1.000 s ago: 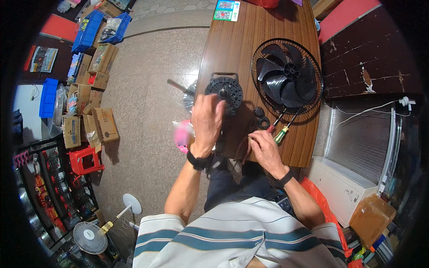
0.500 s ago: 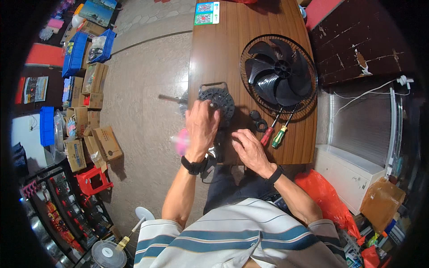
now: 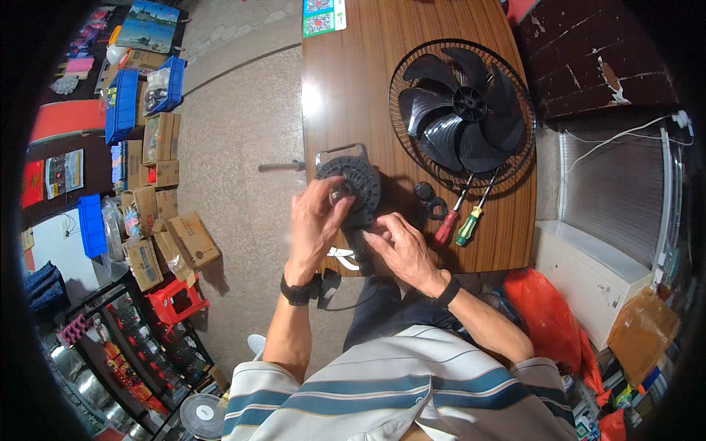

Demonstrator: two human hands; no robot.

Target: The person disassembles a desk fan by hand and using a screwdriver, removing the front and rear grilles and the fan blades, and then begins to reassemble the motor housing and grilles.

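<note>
Wooden table (image 3: 353, 88) is standing over stone floor, cardboard boxes stacked to your left. You are working on black round fan motor housing (image 3: 351, 184) at table's near edge, apparently at disassembly or fitting stage. Left hand (image 3: 315, 224) is curling fingers over housing's centre, pinching small part there. Right hand (image 3: 403, 246) is pressing fingertips together on dark stem below housing. Next move probably calling for steady grip and screwdrivers (image 3: 460, 220) lying just right. Housing looking ribbed, vented, dusty. Fan blade in guard (image 3: 463, 110) is resting beyond.
</note>
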